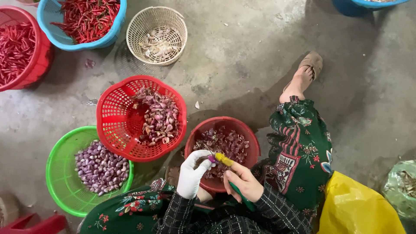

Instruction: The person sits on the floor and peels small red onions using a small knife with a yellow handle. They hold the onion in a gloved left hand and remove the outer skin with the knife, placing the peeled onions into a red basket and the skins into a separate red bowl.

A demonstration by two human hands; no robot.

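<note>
My left hand point(193, 173), in a white glove, pinches a small purple shallot point(212, 159) over a dark red bowl point(203, 128) of peelings. My right hand point(242, 180) is bare and grips a small knife with a yellow tip point(224, 159) and green handle, its tip against the shallot. Both hands sit just above my lap, at the near rim of the bowl.
A red basket point(112, 117) of shallot pieces and a green basket point(58, 169) of peeled shallots lie to the left. Farther off are a cream basket point(138, 26) of garlic, blue point(47, 21) and red point(41, 56) tubs of chillies. A yellow bag point(359, 208) is at right.
</note>
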